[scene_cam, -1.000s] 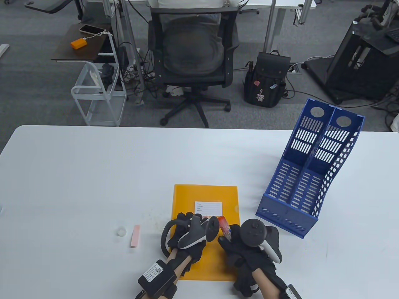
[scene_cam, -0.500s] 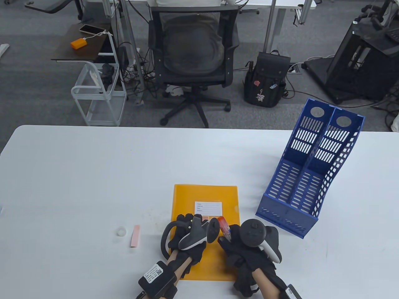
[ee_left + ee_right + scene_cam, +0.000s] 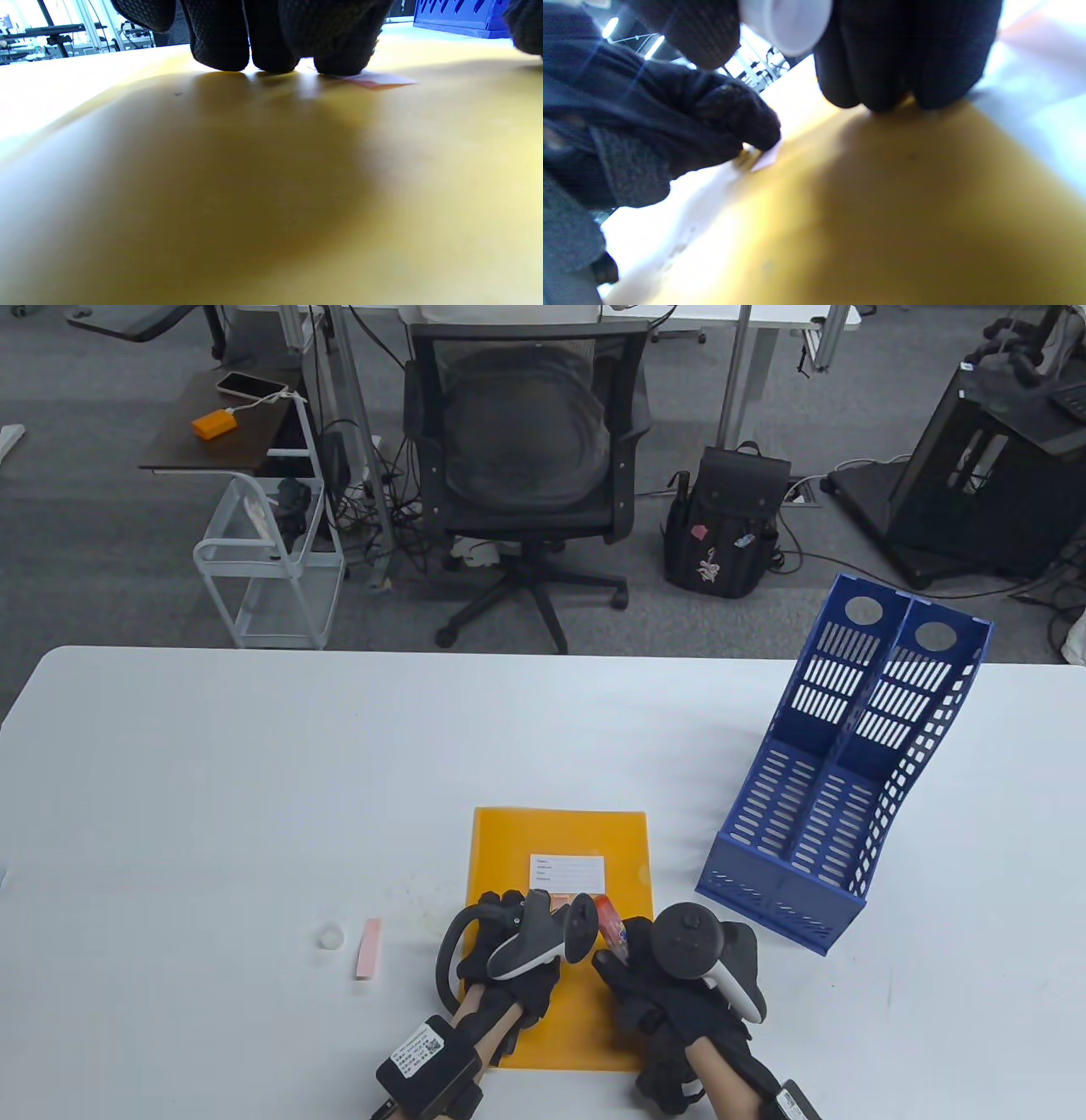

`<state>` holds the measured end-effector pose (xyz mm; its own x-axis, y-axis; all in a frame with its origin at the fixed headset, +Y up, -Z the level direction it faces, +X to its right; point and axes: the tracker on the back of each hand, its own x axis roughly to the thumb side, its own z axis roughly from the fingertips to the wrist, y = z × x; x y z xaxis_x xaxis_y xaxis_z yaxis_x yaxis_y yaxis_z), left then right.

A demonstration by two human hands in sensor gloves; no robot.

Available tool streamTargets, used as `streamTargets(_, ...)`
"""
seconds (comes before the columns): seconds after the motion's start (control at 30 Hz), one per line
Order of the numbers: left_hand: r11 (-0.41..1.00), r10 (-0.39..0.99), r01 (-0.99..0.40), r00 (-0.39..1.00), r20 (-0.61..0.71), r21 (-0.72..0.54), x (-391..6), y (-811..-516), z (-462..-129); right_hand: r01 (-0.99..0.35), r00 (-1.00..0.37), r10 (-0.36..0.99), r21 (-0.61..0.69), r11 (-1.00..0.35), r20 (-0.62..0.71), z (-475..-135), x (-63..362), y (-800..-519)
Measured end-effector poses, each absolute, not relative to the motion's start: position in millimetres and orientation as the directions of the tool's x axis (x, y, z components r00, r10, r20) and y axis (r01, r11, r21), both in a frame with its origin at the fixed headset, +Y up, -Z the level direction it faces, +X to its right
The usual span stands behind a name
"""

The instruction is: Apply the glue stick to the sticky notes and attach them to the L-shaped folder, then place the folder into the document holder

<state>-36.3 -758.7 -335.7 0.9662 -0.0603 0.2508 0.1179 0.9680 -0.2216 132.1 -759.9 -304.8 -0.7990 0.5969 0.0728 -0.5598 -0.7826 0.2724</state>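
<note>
The folder point(image 3: 556, 848) lies flat on the counter point(image 3: 254, 780); its white label point(image 3: 567, 872) is too small to read. Left hand point(image 3: 509, 950) fingertips point(image 3: 220, 51) press a pink note point(image 3: 377, 79) onto it. Right hand point(image 3: 670, 984) grips the glue stick point(image 3: 609, 918). Nothing has shifted since earlier. The blue holder point(image 3: 848, 780) has nothing in it.

Folder point(image 3: 560, 836) left of document holder point(image 3: 836, 780), on table point(image 3: 254, 772)

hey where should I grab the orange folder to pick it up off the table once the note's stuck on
Probably by its right long edge, coming in from the right. The folder lies flat on the table, so a thumb has to slip under an edge, and that side faces the blue holder.
</note>
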Motion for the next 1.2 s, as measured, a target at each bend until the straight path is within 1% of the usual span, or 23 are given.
streamTargets(0.3, 0.947, -0.007, 0.088, 0.967, 0.255, -0.309, -38.2, -758.3, -340.0, -0.564, -0.797, 0.600, 0.273, -0.780, 0.071, -304.8, 132.1, -760.1)
streamTargets(0.47, 0.950, -0.047, 0.122, 0.966, 0.256, -0.287, -35.7, -760.3, -340.6, -0.564, -0.796, 0.601, 0.273, -0.779, 0.071, -304.8, 132.3, -760.1)
streamTargets(0.87, 0.951, -0.037, 0.108, 0.970, 0.241, -0.290, -36.9, -760.5, -343.2, -0.564, -0.796, 0.601, 0.273, -0.779, 0.071, -304.8, 132.3, -760.1)
streamTargets(1.0, 0.953, 0.003, 0.063, 0.976, 0.216, -0.295, -39.7, -759.3, -346.8, -0.564, -0.796, 0.601, 0.273, -0.779, 0.071, -304.8, 132.3, -760.1)
streamTargets(1.2, 0.927, 0.048, 0.027, 0.981, 0.189, -0.375, -43.0, -759.9, -355.0, -0.569, -0.793, 0.606, 0.274, -0.776, 0.068, -304.7, 132.9, -760.0)
